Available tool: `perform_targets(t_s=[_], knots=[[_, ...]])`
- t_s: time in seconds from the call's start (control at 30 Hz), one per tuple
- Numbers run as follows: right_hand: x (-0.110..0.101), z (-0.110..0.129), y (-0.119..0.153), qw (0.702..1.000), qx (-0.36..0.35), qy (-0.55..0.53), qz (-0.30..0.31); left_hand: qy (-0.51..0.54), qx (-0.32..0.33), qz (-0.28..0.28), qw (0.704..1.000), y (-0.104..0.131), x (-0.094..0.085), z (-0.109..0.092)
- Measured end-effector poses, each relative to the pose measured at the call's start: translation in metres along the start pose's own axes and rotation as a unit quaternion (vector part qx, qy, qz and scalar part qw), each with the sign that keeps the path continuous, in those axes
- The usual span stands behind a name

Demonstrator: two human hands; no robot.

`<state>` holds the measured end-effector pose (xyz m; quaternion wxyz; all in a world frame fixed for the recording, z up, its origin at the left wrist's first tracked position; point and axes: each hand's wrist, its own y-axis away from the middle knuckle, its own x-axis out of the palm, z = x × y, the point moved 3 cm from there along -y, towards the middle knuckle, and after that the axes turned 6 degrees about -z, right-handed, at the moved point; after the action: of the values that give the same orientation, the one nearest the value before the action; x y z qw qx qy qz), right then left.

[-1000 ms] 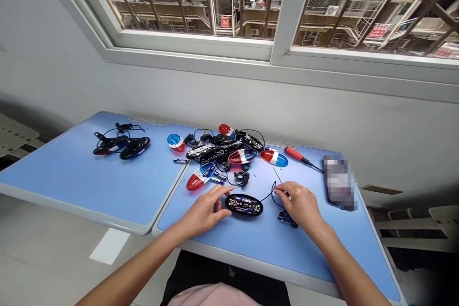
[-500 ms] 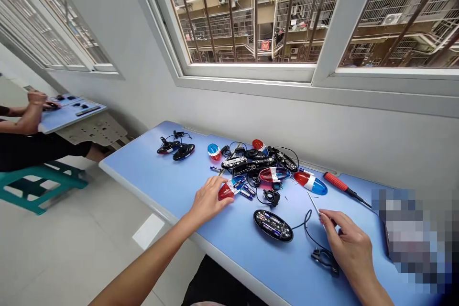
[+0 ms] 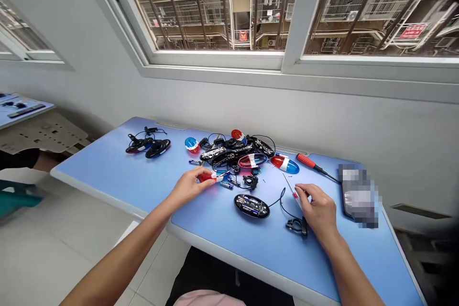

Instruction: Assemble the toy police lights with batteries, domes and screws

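Observation:
My left hand [image 3: 189,185] pinches a red and blue light cover [image 3: 208,178], tilted just above the table beside loose batteries [image 3: 226,185]. A thin screwdriver [image 3: 289,184] is held in the fingers of my right hand [image 3: 319,208], its shaft pointing up and left. Between my hands lies an open black oval housing [image 3: 251,206], batteries and inner parts showing. From it a black cable [image 3: 281,199] runs to a small clamp [image 3: 294,224] near my right wrist. Behind the batteries is a black mounting bracket [image 3: 250,181].
Several black housings [image 3: 234,155] and coloured covers [image 3: 285,164] are heaped at the back middle. A red-handled tool [image 3: 306,160] with a cord and a blurred-out flat object [image 3: 358,196] lie at right. Black units [image 3: 158,148] sit far left. Another person's leg [image 3: 21,158] shows beyond.
The view has turned right. My left hand has lifted and tilted the light cover off the batteries. The right hand still holds the screwdriver.

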<state>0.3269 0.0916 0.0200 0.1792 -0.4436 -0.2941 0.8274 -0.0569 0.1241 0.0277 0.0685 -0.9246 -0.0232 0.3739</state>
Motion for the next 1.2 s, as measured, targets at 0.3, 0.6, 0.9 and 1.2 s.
perform_targets(t_s=[0.3, 0.6, 0.9, 1.2], knots=[[0.0, -0.001, 0.0, 1.0, -0.006, 0.006, 0.0, 0.155, 0.013, 0.058, 0.986, -0.005, 0.012, 0.005], [0.006, -0.002, 0.001, 0.999, -0.031, 0.035, -0.01, 0.162, -0.004, 0.023, 0.987, -0.008, 0.02, 0.011], [-0.012, 0.074, 0.008, 0.977, -0.18, -0.032, -0.112, 0.087, 0.014, -0.077, 0.993, -0.013, 0.036, 0.014], [0.105, 0.213, 0.073, 0.899, -0.356, -0.003, 0.256, 0.067, 0.049, -0.069, 0.994, -0.007, 0.033, 0.009]])
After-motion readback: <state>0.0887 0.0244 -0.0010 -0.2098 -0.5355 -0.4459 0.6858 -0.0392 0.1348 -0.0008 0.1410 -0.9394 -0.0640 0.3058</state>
